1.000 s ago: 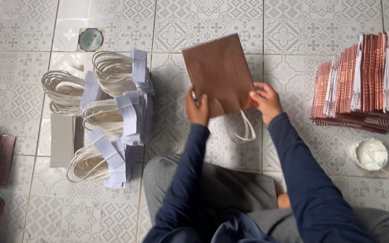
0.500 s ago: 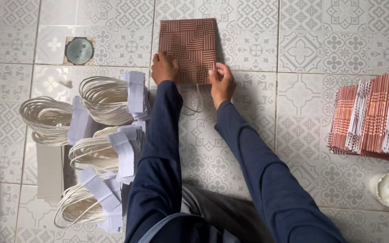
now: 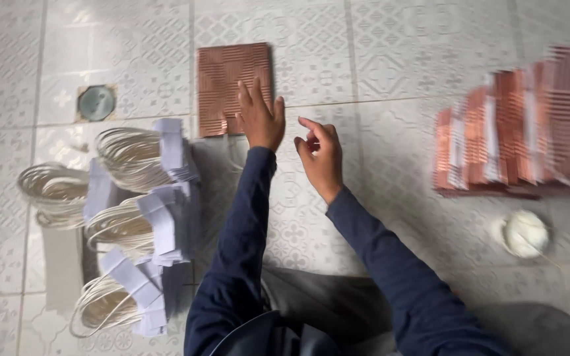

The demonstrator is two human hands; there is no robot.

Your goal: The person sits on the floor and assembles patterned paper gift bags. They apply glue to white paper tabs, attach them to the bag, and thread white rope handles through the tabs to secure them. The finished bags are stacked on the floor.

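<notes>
Copper-brown woven-pattern paper bag (image 3: pixel 229 82) flat on tiled floor (image 3: pixel 390 59), long axis running away from the person | left hand (image 3: pixel 260 118) nearer, fingers spread, tips on bag's near right corner | right hand (image 3: pixel 320 157) beside, apart from bag, fingers loosely curled, holding nothing.

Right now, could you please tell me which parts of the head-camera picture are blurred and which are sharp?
In the head view, the stack of copper-striped paper bags at right is smeared by motion blur; the flat copper bag under the left hand is fairly sharp, and so are the bundles of white cord handles; the light is soft and even.
</notes>
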